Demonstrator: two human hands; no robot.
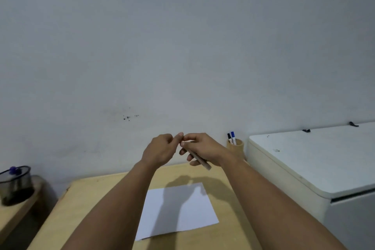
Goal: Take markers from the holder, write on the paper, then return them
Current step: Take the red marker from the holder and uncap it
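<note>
Both hands are raised above the wooden table (97,199), fingertips meeting. My right hand (203,148) grips a pale marker (199,159) whose body slants down to the right below the palm. My left hand (160,148) pinches at the marker's upper end; what it holds there is hidden by the fingers. A blank white sheet of paper (182,215) lies on the table below the hands, partly in their shadow. A tan cylindrical holder (237,148) stands at the table's far right corner by the wall, with a black-capped marker (229,138) and a blue-capped marker (233,137) upright in it.
A white chest-like appliance (316,160) stands close against the table's right side. At the left, a black mesh cup (15,184) holding something purple sits on a lower wooden shelf. A plain grey wall rises behind the table.
</note>
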